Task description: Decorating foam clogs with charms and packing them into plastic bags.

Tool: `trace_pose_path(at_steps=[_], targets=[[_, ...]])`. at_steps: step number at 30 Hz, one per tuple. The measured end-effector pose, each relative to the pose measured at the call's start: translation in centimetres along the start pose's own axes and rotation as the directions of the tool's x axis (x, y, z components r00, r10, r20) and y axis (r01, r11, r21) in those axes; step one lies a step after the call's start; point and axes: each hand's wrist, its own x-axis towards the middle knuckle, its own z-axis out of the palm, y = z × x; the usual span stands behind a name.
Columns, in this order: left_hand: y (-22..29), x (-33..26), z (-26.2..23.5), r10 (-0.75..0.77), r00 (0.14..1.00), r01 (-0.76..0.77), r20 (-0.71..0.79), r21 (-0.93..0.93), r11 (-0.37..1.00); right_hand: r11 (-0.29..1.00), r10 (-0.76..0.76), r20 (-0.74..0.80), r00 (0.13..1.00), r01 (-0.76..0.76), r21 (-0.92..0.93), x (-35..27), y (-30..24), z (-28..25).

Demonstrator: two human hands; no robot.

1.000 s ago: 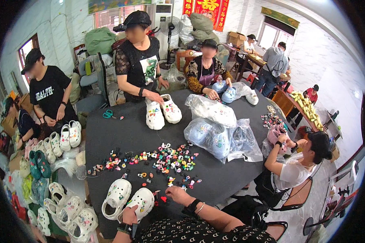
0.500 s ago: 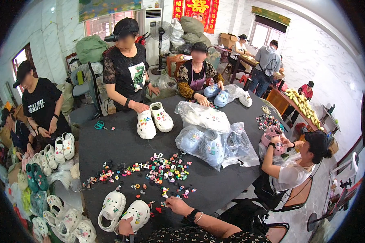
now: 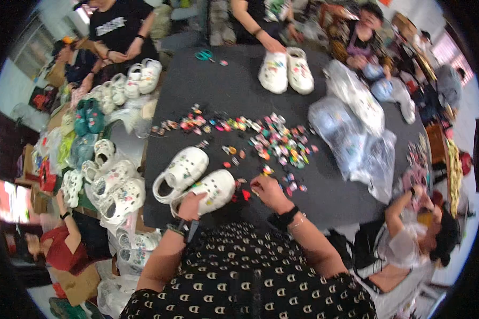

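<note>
My left hand [image 3: 190,205] grips the heel end of a white clog [image 3: 219,186] decorated with small coloured charms, at the near edge of the black table. Its matching white clog [image 3: 187,164] lies just to the left, also with charms on its top. My right hand [image 3: 270,192] is over the table to the right of the clogs, its fingertips pinched together; what lies between them is too small to make out. Beside that hand are a few red charms [image 3: 244,195]. Beyond it spreads a heap of loose, multicoloured shoe charms [image 3: 282,141].
Across the black table [image 3: 223,85], a co-worker's hand touches another white pair [image 3: 274,74]. Teal scissors [image 3: 203,55] lie near the far left. Plastic-bagged clogs [image 3: 338,125] occupy the right side. Several white clogs [image 3: 120,186] crowd the left, and a co-worker sits at the right edge.
The view has tilted downward, so the table and my forearms show more fully. My left hand stays on the clog; my right hand remains pinched near the charms.
</note>
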Motion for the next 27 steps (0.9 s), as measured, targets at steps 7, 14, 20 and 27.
trace_pose_path(at_steps=[7, 14, 20, 27], targets=[[-1.6, -0.9, -1.3, -0.05, 0.999, 0.051, 0.01, -0.333, 0.941, 0.991, -0.117, 0.173, 0.978, 0.102, 0.092, 1.7, -3.0, 5.1], [1.2, -2.5, 0.1, -0.073, 0.996, 0.067, -0.048, -0.132, 0.989, 0.976, -0.217, 0.255, 0.942, 0.208, 0.059, 4.5, -5.7, 8.9], [-0.5, -1.7, -0.7, 0.024, 1.0, -0.026, -0.013, -0.163, 0.986, 0.979, -0.176, 0.298, 0.938, 0.197, -0.042, 6.2, -5.7, 11.2], [-0.4, -1.0, 0.4, 0.137, 0.99, -0.121, -0.046, 0.252, 0.96, 0.927, -0.292, 0.185, 0.938, 0.325, -0.187, 5.9, -6.0, 10.9]])
